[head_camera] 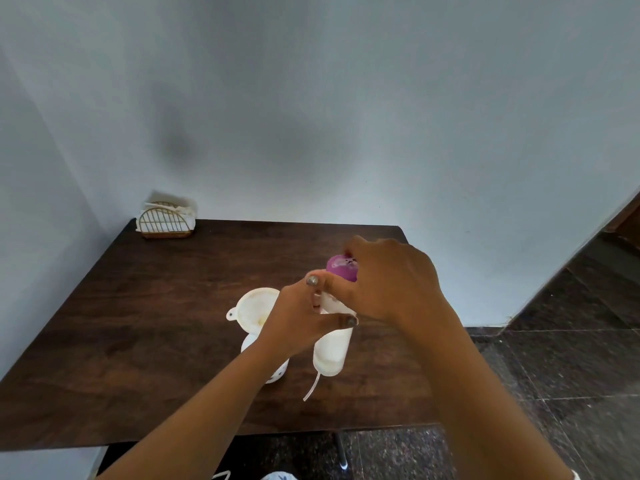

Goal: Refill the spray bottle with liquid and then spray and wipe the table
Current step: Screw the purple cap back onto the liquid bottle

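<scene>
My right hand curls its fingers round the purple refill bottle above the counter while my left hand pinches the sprayer head, tube dangling, leaving the funnel seated in the spray bottle free for pouring.

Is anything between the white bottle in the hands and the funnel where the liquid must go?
Yes: the purple top sits on the white bottle, gripped by the right hand. The funnel to its left looks open; the left hand, holding the bottle, overlaps its right edge.
</scene>
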